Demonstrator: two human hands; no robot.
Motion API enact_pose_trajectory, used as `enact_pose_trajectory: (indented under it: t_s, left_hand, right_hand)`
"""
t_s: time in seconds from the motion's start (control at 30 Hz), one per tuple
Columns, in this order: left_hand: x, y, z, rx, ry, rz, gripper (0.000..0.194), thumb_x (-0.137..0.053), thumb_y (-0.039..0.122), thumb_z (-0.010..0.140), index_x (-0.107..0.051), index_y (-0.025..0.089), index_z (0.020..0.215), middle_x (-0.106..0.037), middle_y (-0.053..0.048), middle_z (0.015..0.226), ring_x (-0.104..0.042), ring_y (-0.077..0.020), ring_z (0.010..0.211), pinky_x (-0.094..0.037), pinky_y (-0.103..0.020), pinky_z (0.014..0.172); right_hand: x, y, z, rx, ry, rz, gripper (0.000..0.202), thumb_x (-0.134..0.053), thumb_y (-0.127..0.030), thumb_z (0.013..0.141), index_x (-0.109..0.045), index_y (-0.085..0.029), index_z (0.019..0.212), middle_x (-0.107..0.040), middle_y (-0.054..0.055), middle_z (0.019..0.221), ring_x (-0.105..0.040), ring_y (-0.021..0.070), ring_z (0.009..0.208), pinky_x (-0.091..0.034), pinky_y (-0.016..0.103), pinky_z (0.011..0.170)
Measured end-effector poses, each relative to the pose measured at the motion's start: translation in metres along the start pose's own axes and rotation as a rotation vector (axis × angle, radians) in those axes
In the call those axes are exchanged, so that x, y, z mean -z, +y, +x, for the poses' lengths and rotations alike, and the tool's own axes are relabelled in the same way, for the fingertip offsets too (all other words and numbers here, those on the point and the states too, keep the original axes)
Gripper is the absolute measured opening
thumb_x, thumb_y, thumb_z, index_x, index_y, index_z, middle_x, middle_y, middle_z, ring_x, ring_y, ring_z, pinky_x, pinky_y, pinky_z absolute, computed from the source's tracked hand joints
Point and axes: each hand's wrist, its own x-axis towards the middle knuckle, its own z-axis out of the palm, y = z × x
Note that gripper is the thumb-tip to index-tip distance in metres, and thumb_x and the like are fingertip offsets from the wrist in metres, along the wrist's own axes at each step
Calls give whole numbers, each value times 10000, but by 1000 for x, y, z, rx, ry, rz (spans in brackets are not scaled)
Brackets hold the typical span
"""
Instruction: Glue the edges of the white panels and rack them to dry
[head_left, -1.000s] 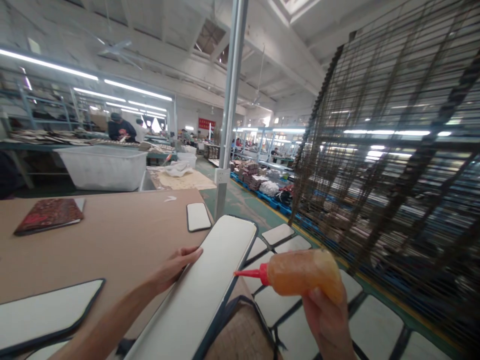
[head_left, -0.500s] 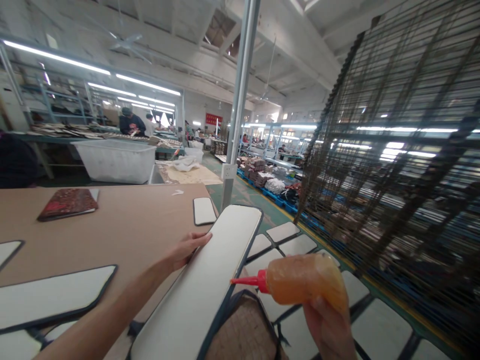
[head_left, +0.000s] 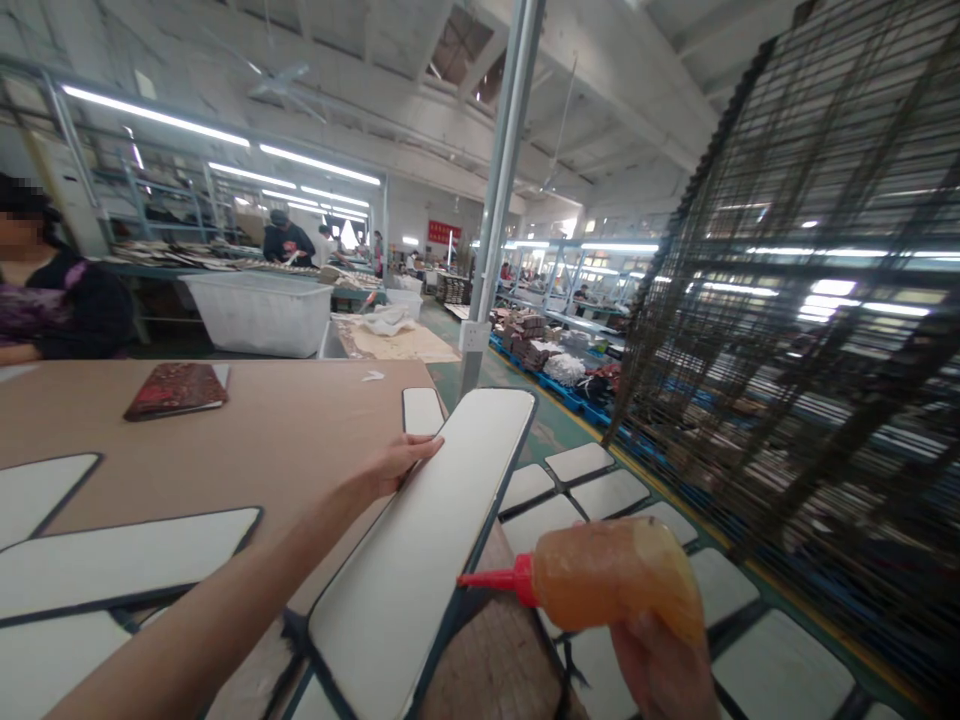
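Observation:
My left hand [head_left: 405, 462] grips the left edge of a long white panel [head_left: 442, 510] with rounded corners and a dark border. The panel is tilted, its far end past the table's edge. In my right hand [head_left: 660, 655] is a squeeze bottle [head_left: 615, 572] of amber liquid, lying on its side with its red nozzle [head_left: 495, 580] pointing left. The nozzle tip is at the panel's right edge; whether it touches, I cannot tell. Below the nozzle is a brown, wood-like surface [head_left: 499, 655].
More white panels [head_left: 127, 560] lie on the brown table [head_left: 315, 410], with a dark red patterned book [head_left: 178, 390]. Several panels [head_left: 780, 655] are laid out at the right. A metal post [head_left: 499, 200] and wire racks [head_left: 817, 330] stand beyond. A person [head_left: 64, 285] sits at far left.
The nozzle has moved along the panel's right edge towards its near end. My view has turned left, bringing the person at far left further into sight.

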Motion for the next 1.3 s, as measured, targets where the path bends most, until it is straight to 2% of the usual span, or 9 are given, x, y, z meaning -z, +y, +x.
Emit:
enact_pose_trajectory:
  t_s: [0.23, 0.47, 0.57, 0.67, 0.8, 0.87, 1.03, 1.2, 1.3]
  left_hand:
    - [2, 9, 8, 10, 68, 7, 438, -813, 396, 451, -682, 83, 727, -702, -73, 613, -608, -169, 481, -481, -252, 454]
    - [14, 12, 18, -15, 178, 17, 450, -818, 410, 429, -667, 88, 704, -677, -42, 549, -587, -149, 447, -444, -224, 411]
    - [18, 11, 17, -61, 216, 38, 446, -799, 431, 468, -663, 97, 731, -675, -30, 544, -593, -143, 456, -451, -214, 422]
    - [19, 7, 5, -89, 196, 76, 447, -777, 435, 513, -666, 103, 790, -692, -45, 578, -629, -170, 518, -484, -224, 468]
    - [21, -1, -20, -80, 120, 135, 455, -731, 416, 598, -660, 127, 943, -729, -67, 734, -663, -205, 603, -520, -249, 533]
    - [20, -2, -34, -58, 77, 163, 481, -702, 418, 637, -640, 146, 1028, -732, -67, 822, -676, -227, 672, -536, -268, 582]
    - [10, 1, -61, -31, 46, 213, 535, -675, 458, 647, -625, 180, 1102, -716, -50, 950, -661, -265, 861, -540, -293, 710]
    - [5, 8, -70, -33, 76, 246, 552, -682, 511, 593, -661, 206, 1053, -720, -10, 936, -647, -272, 889, -538, -322, 743]
    - [6, 10, -71, -45, 100, 281, 501, -689, 518, 565, -698, 227, 973, -728, 5, 887, -663, -256, 818, -541, -317, 728]
  right_hand:
    - [-7, -2, -9, -100, -22, 25, 516, -749, -382, 619, -553, -261, 1080, -670, 92, 1006, -622, 323, 903, -511, 444, 752]
    - [-9, 20, -27, -70, 8, 64, 545, -777, -377, 559, -601, -253, 1059, -698, 67, 822, -650, 269, 684, -532, 357, 591]
    - [-6, 25, -22, -114, 26, 211, 369, -730, -374, 625, -663, -283, 977, -716, 66, 859, -670, 290, 740, -551, 404, 659]
    - [-2, 11, 2, -92, 124, 285, 212, -663, -396, 705, -706, -278, 876, -722, 69, 879, -676, 286, 780, -556, 426, 711]
    - [0, -29, 38, 81, 433, 353, 326, -749, -357, 620, -686, -277, 930, -719, 23, 917, -662, 227, 842, -521, 357, 813]
    - [2, -45, 50, 160, 471, 348, 382, -784, -319, 573, -681, -272, 938, -716, 13, 925, -646, 225, 892, -460, 374, 909]
    - [8, -60, 59, 306, 306, 264, 421, -776, -286, 598, -656, -261, 1001, -688, 51, 1020, -596, 273, 1011, -324, 483, 1015]
    - [15, -64, 60, 353, 181, 182, 441, -764, -290, 626, -634, -275, 1048, -666, 71, 1071, -543, 309, 1090, -318, 523, 1002]
    - [20, -65, 61, 340, 137, 173, 495, -778, -273, 604, -621, -252, 1073, -656, 101, 1083, -553, 317, 1072, -335, 532, 988]
